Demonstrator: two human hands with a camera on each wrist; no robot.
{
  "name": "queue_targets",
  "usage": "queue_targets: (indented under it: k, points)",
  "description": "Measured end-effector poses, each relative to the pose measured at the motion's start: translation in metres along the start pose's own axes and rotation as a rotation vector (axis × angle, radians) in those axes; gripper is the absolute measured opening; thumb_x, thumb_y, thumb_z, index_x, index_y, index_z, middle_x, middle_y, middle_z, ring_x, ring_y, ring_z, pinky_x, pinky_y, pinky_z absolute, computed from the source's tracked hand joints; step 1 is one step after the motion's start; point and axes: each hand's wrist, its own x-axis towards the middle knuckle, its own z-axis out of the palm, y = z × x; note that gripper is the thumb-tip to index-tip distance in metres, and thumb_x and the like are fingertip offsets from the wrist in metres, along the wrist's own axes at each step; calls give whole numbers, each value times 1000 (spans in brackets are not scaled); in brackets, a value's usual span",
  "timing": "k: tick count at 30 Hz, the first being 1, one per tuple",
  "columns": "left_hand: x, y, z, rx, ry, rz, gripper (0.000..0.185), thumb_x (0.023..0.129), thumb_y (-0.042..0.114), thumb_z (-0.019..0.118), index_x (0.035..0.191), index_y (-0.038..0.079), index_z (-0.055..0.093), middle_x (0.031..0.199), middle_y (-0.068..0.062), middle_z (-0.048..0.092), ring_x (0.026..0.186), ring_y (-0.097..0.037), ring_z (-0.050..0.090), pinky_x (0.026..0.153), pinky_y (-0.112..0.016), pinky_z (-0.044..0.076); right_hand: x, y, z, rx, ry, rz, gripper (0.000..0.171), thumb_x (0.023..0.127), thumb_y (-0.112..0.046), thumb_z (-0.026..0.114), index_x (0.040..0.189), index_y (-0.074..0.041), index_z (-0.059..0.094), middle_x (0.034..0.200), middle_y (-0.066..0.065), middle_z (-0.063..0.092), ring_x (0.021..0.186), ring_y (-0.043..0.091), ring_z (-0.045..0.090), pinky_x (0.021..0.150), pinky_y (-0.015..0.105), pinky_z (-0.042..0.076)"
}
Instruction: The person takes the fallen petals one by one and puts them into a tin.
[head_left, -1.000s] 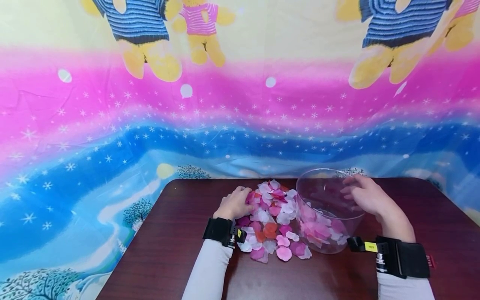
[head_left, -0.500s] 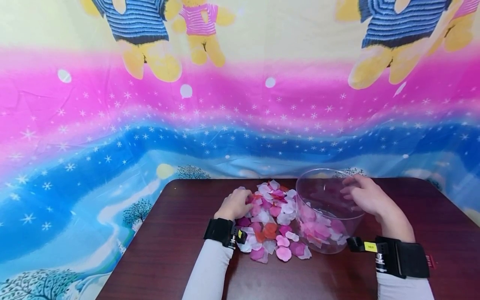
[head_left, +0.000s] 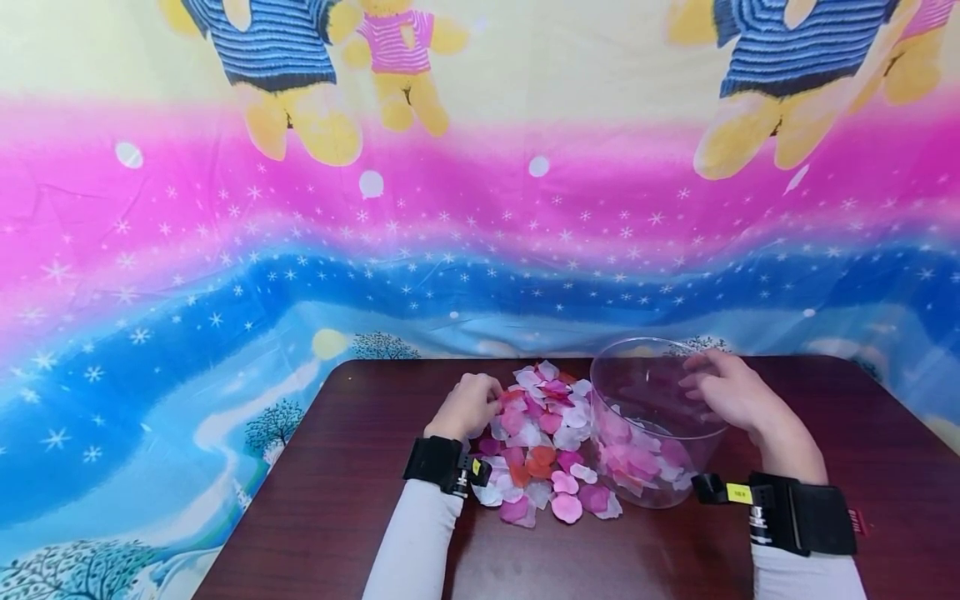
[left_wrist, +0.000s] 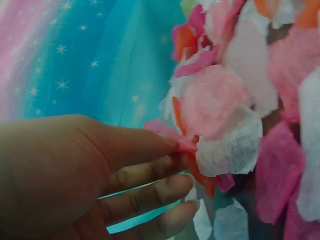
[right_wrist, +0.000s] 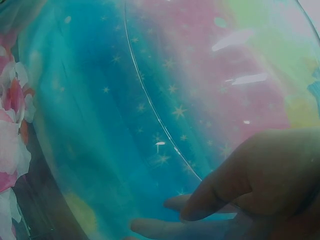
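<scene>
Petals (head_left: 542, 442) heaped just right of your left hand (head_left: 468, 406); fingers (left_wrist: 150, 172) pinch several. Your right hand (head_left: 731, 392) curls over the clear tub (head_left: 651, 421) rim, steadying it.

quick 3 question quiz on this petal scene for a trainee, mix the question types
1. True or false: the clear tub already holds some petals.
2. Which hand steadies the tub's rim? A) left hand B) right hand
3. Fill in: the left hand's fingers pinch petals at the edge of the ___ on the table.

Key: 1 true; 2 B; 3 petal pile.
</scene>
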Motion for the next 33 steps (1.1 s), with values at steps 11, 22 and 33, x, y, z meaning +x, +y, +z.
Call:
queue_targets:
  k: [11, 22, 33]
  points:
    - [-1, 3, -16, -106, 17, 41, 14, 98, 9, 66, 107, 5, 76, 95, -5, 75, 83, -14, 68, 76, -34, 56, 0, 1, 0, -13, 2, 5, 43, 107, -10, 34, 142, 15, 34, 134, 40, 53, 122, 54, 56, 83, 50, 59]
    - [-5, 13, -35, -165, 35, 116, 15, 100, 10, 64, 109, 7, 76, 94, -2, 73, 88, -16, 69, 78, -34, 56, 0, 2, 1, -30, 16, 5, 42, 106, -9, 35, 141, 15, 36, 133, 40, 53, 119, 53, 58, 81, 50, 59]
    - [-13, 34, -49, -174, 106, 205, 17, 100, 12, 66, 113, 10, 76, 97, -2, 76, 80, -8, 67, 76, -31, 54, 0, 1, 0, -6, 1, 5, 42, 107, -9, 34, 141, 15, 35, 134, 40, 53, 121, 53, 56, 81, 48, 59]
